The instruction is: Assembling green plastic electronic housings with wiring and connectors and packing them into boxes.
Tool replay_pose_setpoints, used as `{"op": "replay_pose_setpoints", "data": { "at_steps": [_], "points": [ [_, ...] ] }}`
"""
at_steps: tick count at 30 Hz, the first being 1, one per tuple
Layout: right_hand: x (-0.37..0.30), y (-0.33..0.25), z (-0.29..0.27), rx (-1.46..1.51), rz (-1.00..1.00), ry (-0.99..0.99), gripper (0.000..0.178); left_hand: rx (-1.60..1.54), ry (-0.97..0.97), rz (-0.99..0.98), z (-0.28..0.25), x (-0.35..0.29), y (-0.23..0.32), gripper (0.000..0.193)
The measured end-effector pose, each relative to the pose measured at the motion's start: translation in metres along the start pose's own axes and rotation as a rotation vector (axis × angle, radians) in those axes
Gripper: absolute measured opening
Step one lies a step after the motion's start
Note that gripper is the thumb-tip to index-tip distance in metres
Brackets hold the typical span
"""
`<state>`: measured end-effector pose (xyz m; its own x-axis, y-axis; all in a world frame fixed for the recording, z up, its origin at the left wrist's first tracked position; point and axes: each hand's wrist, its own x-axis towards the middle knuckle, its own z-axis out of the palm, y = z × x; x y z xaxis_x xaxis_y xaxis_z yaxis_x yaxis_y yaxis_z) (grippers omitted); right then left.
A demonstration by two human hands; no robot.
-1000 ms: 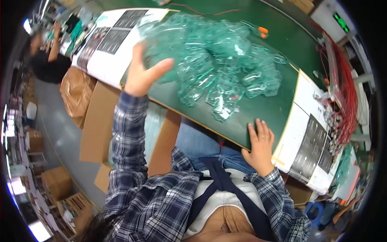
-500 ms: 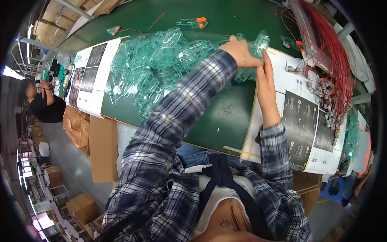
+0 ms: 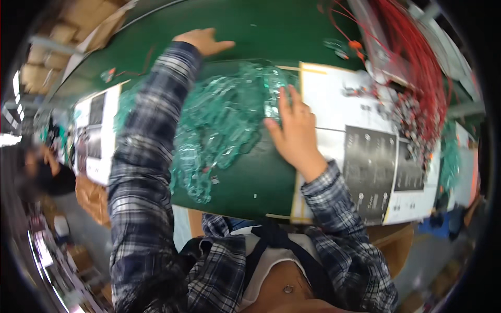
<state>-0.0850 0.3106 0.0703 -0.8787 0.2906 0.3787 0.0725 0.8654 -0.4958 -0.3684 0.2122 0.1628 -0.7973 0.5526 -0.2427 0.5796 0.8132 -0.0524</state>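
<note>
A heap of clear green plastic pieces (image 3: 224, 117) is spread over the green table. Past its far side, my left hand (image 3: 201, 41) reaches low over the table, thumb and forefinger apart. Nothing shows between them, though the underside of that hand is hidden. My right hand (image 3: 298, 128) lies against the heap's right end, fingers stretched out and touching the clear pieces there. Motion blurs the heap, so single pieces are hard to make out.
To the right, white sheets with black panels (image 3: 368, 167) cover the table. A bundle of red wires (image 3: 417, 57) ends in small grey connectors (image 3: 412, 122). Orange-tipped small parts (image 3: 356, 46) lie at the back. A person in dark clothes (image 3: 52, 175) is at far left.
My hands were close together at the heap's right end. My left hand has swung left and away to the far side; my right hand has come down nearer. The view has shifted too.
</note>
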Motion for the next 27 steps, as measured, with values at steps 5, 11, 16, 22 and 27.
{"op": "replay_pose_setpoints", "data": {
  "at_steps": [5,11,16,22,27],
  "points": [
    [-0.012,0.0,-0.008,0.141,-0.013,-0.004,0.067,0.113,-0.168,-0.23,0.06,0.086,-0.054,0.092],
    [0.0,0.075,-0.074,-0.07,-0.013,-0.028,0.032,0.321,-0.204,-0.201,0.052,0.079,-0.055,0.064],
    [0.037,0.146,-0.105,-0.793,-0.374,0.096,0.027,0.146,0.353,0.054,0.0,0.025,-0.007,0.056],
    [-0.009,0.065,-0.139,0.021,-0.046,-0.032,0.026,-0.293,0.264,1.013,-0.008,-0.172,0.084,0.057],
    [-0.073,-0.005,-0.126,0.688,0.314,0.09,0.031,0.024,0.344,1.064,0.109,-0.264,0.113,0.051]
  ]
}}
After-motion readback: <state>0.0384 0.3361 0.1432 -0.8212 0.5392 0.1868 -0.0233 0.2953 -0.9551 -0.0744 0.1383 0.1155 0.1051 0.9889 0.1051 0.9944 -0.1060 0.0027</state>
